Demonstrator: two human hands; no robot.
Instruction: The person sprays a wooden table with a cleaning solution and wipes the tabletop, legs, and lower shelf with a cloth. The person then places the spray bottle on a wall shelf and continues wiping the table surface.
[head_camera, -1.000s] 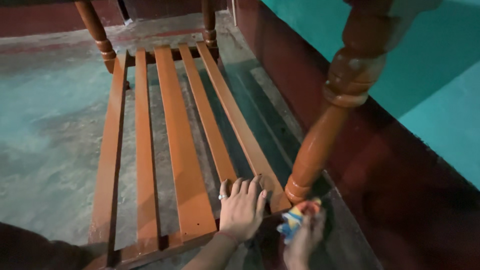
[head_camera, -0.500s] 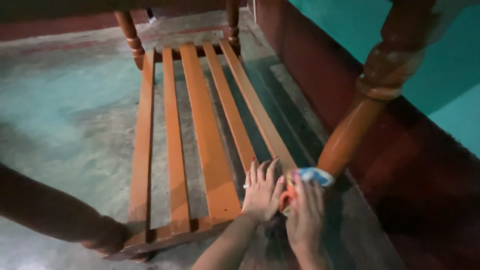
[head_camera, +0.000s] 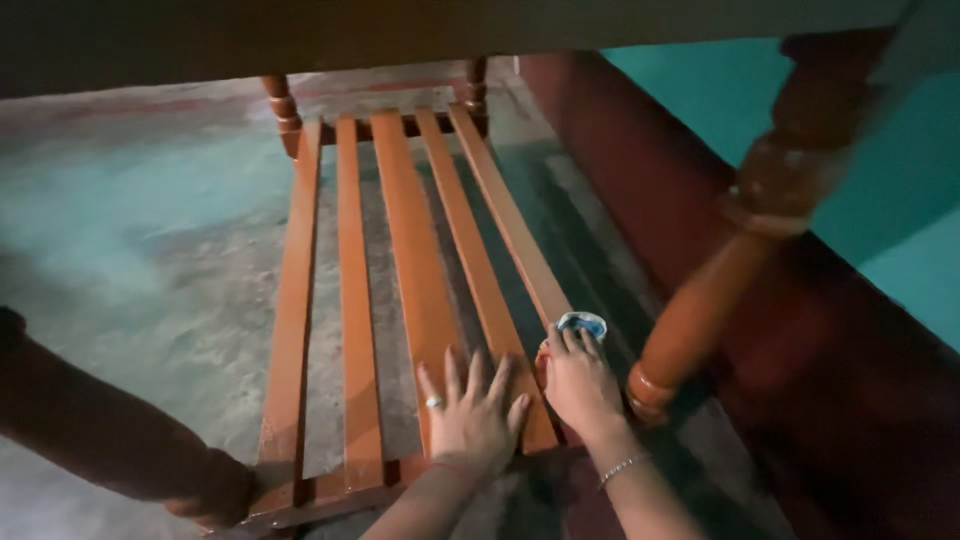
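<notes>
Underneath, right hand (head_camera: 580, 385) fingers press a cloth (head_camera: 582, 324) onto a slat (head_camera: 505, 225); left hand (head_camera: 472, 420) fingers splayed flat.

Orange-brown wooden slats (head_camera: 420, 260) lie over a grey-green mottled floor (head_camera: 150, 230); the cloth (head_camera: 583, 323) is blue and white; the wall (head_camera: 880, 170) is teal.

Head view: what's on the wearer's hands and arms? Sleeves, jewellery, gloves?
Both are bare, with no gloves and no sleeves in view. The left hand has a pale ring on one finger and a thin reddish band at the wrist. The right hand has no ring visible; a thin silver-coloured chain bracelet sits on its wrist. No watch or markings visible.
</notes>
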